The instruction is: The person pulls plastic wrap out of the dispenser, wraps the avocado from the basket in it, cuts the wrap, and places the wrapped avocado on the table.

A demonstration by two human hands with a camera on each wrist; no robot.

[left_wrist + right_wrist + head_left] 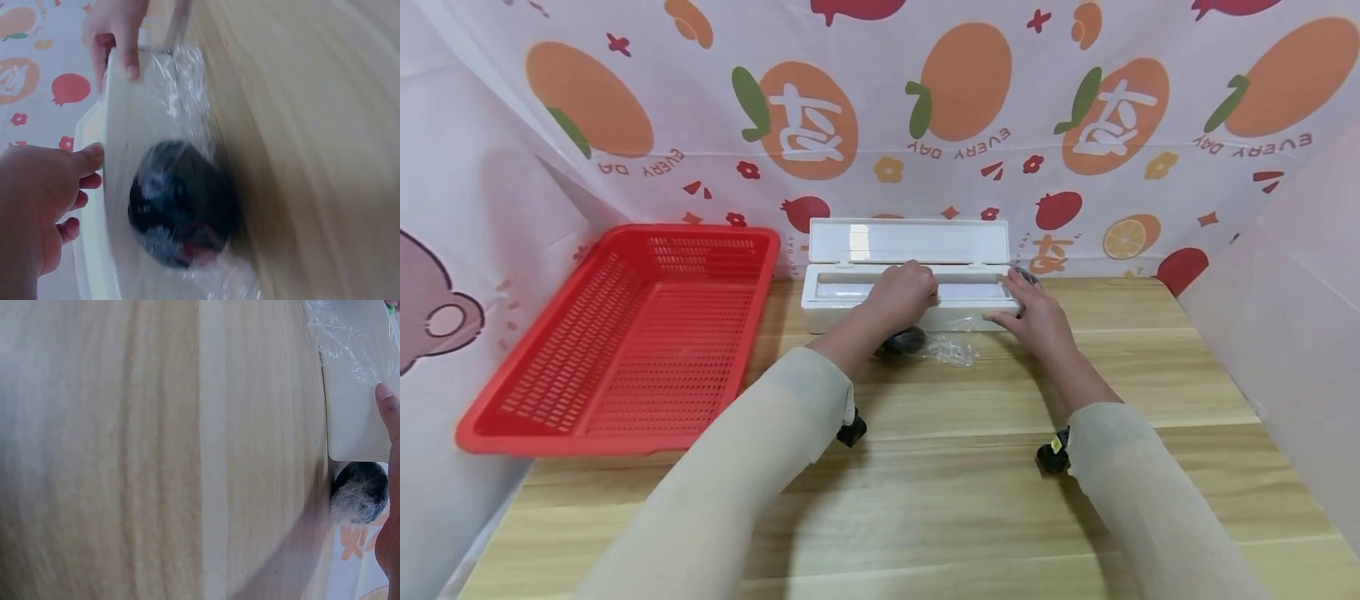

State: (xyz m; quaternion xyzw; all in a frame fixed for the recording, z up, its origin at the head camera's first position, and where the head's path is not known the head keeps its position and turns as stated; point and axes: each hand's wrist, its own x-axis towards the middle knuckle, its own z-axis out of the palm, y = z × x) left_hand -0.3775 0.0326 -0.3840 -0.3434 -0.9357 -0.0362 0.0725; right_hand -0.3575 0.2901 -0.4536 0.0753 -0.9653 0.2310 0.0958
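Observation:
A long white cling film dispenser box (898, 317) lies on the table, its lid (917, 242) raised at the back. My left hand (901, 293) is at the middle of its front rim, thumb and curled fingers pinching a small green slider (100, 166), mostly hidden. My right hand (1041, 317) grips the box's right end, thumb on the front wall and fingers over the top. Clear film (953, 348) hangs crumpled down the front. Below my left hand sits a dark round thing (178, 203) with film around it. Another film-wrapped dark ball (359, 492) rests past the box's right end.
A red plastic basket (745, 333) stands left of the box on the wooden table (940, 500). Close behind the box hangs a fruit-printed cloth (887, 117), and pale cloth walls (1300, 333) rise at both sides.

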